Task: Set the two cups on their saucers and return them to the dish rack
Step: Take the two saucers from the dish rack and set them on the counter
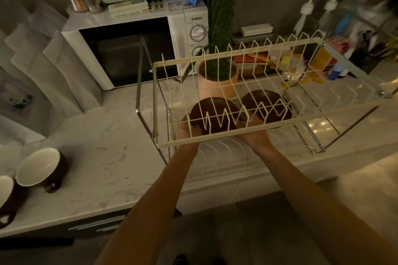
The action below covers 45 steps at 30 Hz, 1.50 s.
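Two dark brown saucers lie on the lower level of the cream wire dish rack [254, 133], seen through its upper tier. My left hand [187, 133] grips the left saucer [215, 117] at its near-left edge. My right hand [257, 133] holds the right saucer [267, 105] from the near side. Two brown cups with white insides lie on their sides on the counter at the far left: one cup [39, 168] is fully in view, the other cup [5, 198] is cut off by the frame edge.
A white microwave [129, 49] with a green toaster oven on it stands behind the rack's left end. A cactus in a pink pot [217, 79] sits behind the rack. Bottles and clutter fill the back right. The marble counter [103, 157] stretches between cups and rack.
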Motion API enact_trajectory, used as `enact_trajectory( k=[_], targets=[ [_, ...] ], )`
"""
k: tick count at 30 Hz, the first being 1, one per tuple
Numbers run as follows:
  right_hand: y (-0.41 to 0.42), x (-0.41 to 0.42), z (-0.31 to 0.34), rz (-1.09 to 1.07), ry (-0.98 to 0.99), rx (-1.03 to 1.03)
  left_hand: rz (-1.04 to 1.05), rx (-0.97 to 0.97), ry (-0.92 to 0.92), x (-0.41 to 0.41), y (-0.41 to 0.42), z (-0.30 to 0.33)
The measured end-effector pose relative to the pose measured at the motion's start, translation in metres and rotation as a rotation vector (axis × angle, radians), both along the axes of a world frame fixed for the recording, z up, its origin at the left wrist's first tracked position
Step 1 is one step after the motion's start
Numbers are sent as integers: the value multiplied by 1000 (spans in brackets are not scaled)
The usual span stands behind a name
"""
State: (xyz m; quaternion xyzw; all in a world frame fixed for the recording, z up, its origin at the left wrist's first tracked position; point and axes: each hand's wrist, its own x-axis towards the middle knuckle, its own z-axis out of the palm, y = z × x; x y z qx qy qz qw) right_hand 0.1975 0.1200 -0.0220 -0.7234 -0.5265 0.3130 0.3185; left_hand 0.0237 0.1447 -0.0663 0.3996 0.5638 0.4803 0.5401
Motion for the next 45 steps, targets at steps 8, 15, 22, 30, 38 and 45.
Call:
enact_trajectory(
  k=[8, 15, 22, 30, 38, 45],
  targets=[
    [3, 6, -7, 8, 31, 47, 16, 30, -114, 2, -9, 12],
    [-10, 14, 5, 5, 133, 37, 34, -114, -79, 13, -25, 48],
    [-32, 22, 13, -2, 31, -17, -26, -124, 31, 7, -55, 61],
    [-73, 25, 10, -8, 90, -77, -150, -173, -13, -13, -99, 73],
    [-116, 12, 7, 57, 116, -127, -174, -173, 66, -28, -147, 66],
    [-151, -4, 1, 163, 98, -111, -173, -176, 98, -52, -196, 55]
  ],
)
